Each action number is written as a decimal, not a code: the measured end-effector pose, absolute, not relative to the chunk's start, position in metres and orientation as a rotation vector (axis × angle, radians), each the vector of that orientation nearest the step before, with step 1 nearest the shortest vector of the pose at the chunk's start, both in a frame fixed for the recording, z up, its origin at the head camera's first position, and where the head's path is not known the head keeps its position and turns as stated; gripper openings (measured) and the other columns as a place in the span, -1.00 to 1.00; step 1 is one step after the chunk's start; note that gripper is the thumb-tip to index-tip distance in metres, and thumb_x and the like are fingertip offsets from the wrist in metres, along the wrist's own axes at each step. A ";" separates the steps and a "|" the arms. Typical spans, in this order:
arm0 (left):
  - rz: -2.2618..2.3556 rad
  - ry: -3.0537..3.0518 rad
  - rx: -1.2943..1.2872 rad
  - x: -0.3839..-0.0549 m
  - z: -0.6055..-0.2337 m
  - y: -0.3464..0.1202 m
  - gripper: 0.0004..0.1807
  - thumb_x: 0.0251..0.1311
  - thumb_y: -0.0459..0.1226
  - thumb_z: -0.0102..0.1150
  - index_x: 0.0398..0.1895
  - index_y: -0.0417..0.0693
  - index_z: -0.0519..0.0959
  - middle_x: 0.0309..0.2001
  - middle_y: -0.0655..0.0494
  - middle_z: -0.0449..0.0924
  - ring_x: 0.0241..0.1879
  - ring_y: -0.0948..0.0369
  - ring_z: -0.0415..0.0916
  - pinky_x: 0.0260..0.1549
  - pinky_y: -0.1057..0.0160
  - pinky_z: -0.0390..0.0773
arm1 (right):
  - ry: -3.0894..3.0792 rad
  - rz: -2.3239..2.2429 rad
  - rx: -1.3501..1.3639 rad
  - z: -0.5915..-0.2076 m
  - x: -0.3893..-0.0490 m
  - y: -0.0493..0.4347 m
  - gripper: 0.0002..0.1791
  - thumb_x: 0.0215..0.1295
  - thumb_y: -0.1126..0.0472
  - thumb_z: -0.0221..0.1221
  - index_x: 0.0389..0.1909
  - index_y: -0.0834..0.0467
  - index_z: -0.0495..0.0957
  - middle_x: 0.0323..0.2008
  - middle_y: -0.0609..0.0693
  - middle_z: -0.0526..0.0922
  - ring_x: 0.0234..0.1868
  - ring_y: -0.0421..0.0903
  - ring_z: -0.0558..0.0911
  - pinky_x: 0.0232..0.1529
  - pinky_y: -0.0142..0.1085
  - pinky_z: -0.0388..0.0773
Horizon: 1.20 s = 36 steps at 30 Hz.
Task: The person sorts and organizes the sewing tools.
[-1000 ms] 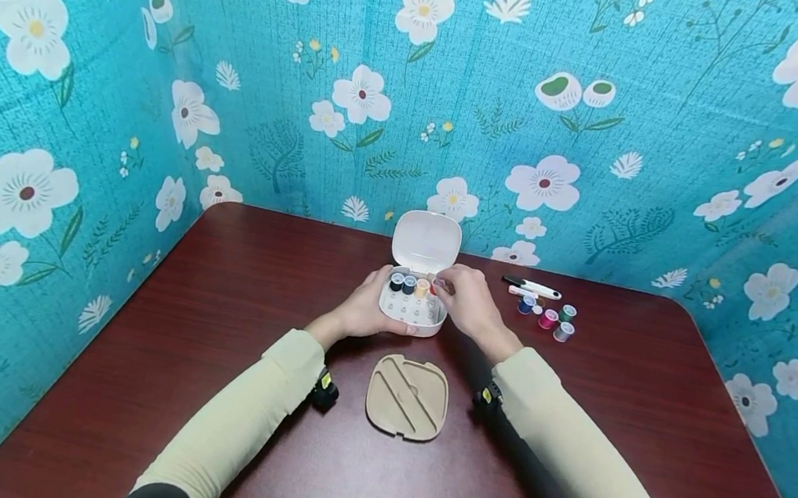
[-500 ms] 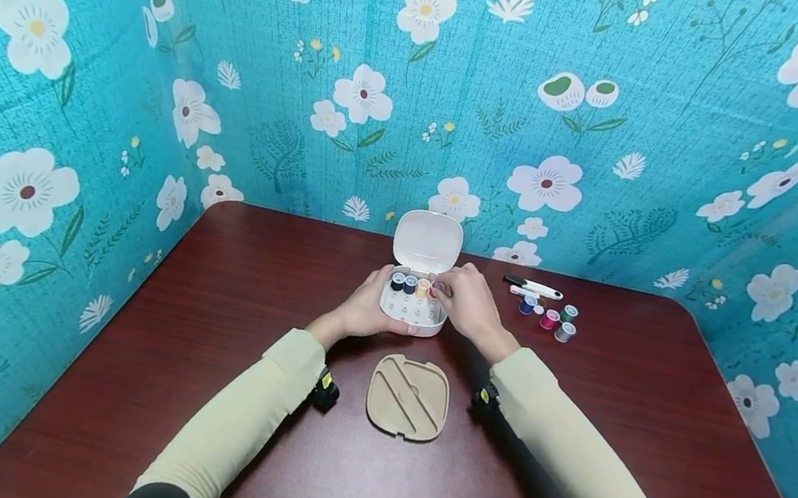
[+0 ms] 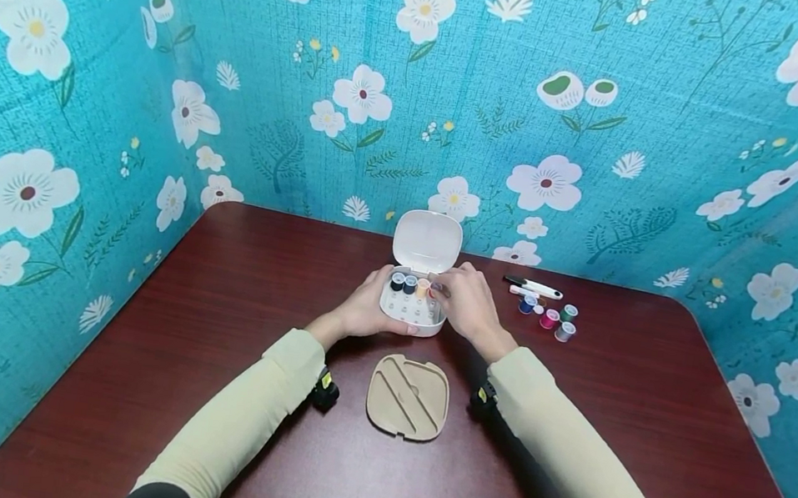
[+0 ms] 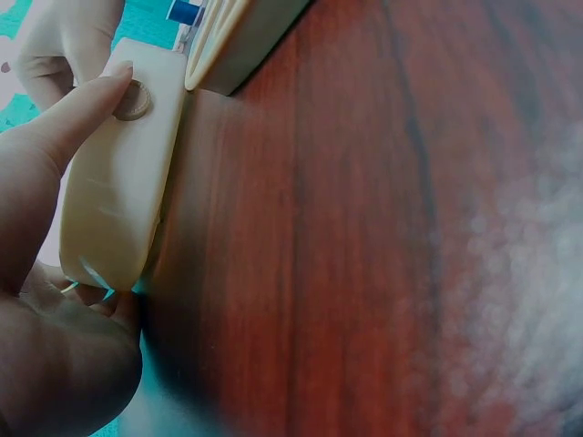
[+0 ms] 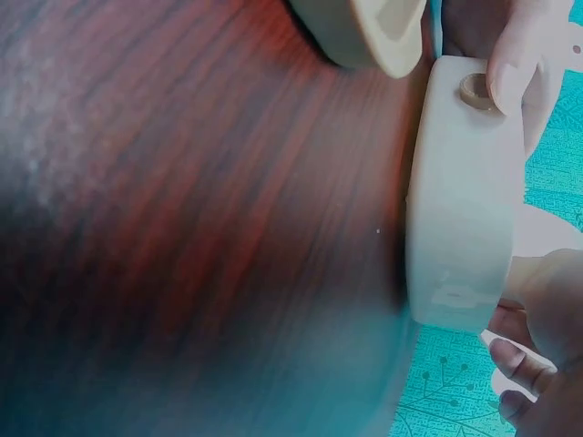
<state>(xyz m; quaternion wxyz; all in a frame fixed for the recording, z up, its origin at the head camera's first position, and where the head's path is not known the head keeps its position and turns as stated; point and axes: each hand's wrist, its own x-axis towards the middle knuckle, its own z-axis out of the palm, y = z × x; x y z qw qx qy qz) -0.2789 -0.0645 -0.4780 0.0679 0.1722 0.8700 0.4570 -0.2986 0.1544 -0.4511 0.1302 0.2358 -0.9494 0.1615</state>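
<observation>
A white sewing box (image 3: 424,331) stands on the table with its lid raised. My left hand (image 3: 361,310) grips its left side, the thumb lying along the front wall by a round catch in the left wrist view. Black (image 3: 398,282), navy (image 3: 410,284) and peach (image 3: 422,287) thread spools stand in the back row of pegs. At that row's right end, my right hand (image 3: 469,300) pinches a red thread spool (image 3: 433,290), mostly hidden by the fingers. The front pegs are bare. In the right wrist view, the box's outer wall (image 5: 465,200) hides the spools.
A beige tray (image 3: 407,414) with slots lies in front of the box. To the right are blue (image 3: 527,305), pink (image 3: 550,318), green (image 3: 569,313) and grey (image 3: 565,331) spools. Behind them lies a black-and-white slim tool (image 3: 533,287). A floral cloth (image 3: 379,171) hangs behind the table.
My right hand has shifted slightly left over the red thread spool, and its forearm has moved a little the same way. The left hand and box stay in place.
</observation>
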 end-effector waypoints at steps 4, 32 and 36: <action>1.382 2.622 0.525 -0.279 -0.478 -0.064 0.33 -0.19 -0.03 0.71 0.60 -0.06 0.01 0.39 -0.10 0.22 0.31 0.02 0.30 0.34 0.00 0.31 | -2.763 0.470 0.687 -0.453 -0.298 0.154 -0.70 0.29 0.23 0.40 0.04 0.13 0.76 -0.13 0.07 0.79 -0.17 -0.01 0.54 -0.13 -0.14 0.52; 1.376 2.638 0.547 -0.280 -0.479 -0.064 0.30 -0.19 -0.02 0.71 0.58 -0.04 0.05 0.37 -0.07 0.25 0.31 0.04 0.28 0.33 0.03 0.32 | -2.846 0.457 0.660 -0.448 -0.296 0.152 -0.70 0.31 0.23 0.37 0.04 0.19 0.73 -0.06 0.13 0.66 -0.06 0.06 0.52 0.03 -0.06 0.54; 1.379 2.639 0.542 -0.280 -0.479 -0.064 0.31 -0.19 -0.02 0.71 0.58 -0.05 0.04 0.37 -0.08 0.24 0.31 0.02 0.29 0.33 0.01 0.32 | -2.825 0.510 0.654 -0.447 -0.293 0.157 -0.69 0.30 0.25 0.36 0.06 0.18 0.73 -0.08 0.13 0.66 -0.06 0.07 0.51 0.02 -0.03 0.52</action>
